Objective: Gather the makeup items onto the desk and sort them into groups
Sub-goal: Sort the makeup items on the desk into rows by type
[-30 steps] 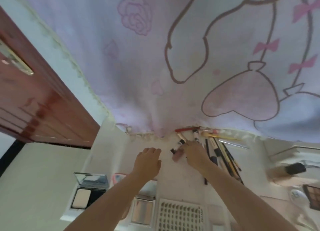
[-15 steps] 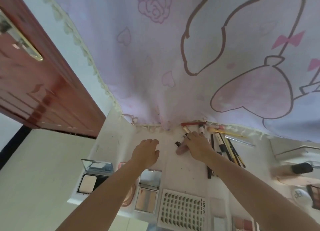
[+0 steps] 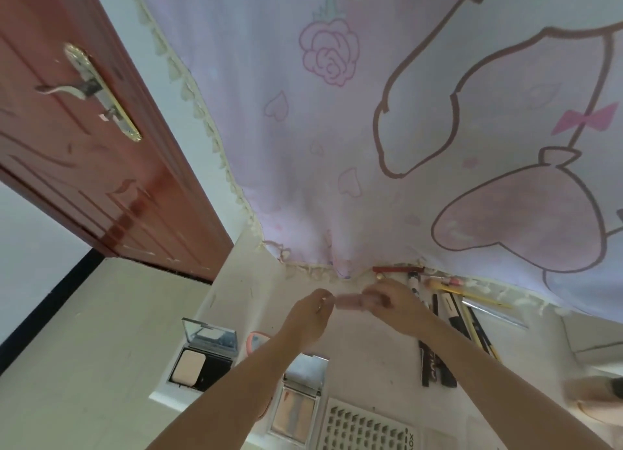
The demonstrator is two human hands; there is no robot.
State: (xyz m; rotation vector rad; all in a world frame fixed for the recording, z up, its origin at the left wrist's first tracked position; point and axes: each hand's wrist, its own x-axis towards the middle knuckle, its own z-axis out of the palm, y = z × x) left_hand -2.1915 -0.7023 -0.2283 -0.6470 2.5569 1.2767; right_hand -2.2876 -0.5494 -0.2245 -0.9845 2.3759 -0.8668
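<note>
- The pink tube (image 3: 354, 302) you had pinned to the desk (image 3: 364, 348) half a second ago is now lifted off it, held level between your two hands near the far edge; it is blurred, so its cap and label cannot be read.
- Your right hand (image 3: 397, 306) has its fingers curled round the tube's right end, where before it lay over it on the desk top.
- Your left hand (image 3: 308, 316) has moved right to meet the tube; its fingertips pinch the left end, whereas earlier it hovered apart with loosely bent fingers.
- Just right of your right hand the row of pencils and pens (image 3: 451, 318) lies where it lay before, running near to far, with a red pencil (image 3: 397, 268) crosswise at the far edge under the curtain hem.
- On the near left an open powder compact (image 3: 202, 358) stands with its mirror up; a second open palette (image 3: 300, 399) lies partly under your left forearm, and a tray of false lashes (image 3: 367, 429) is to its right.
- The pink printed curtain (image 3: 387, 129) hangs behind the desk, and the view has tilted up since the earlier frame, so the red-brown door (image 3: 84, 139) on the left now shows its handle (image 3: 84, 89).
</note>
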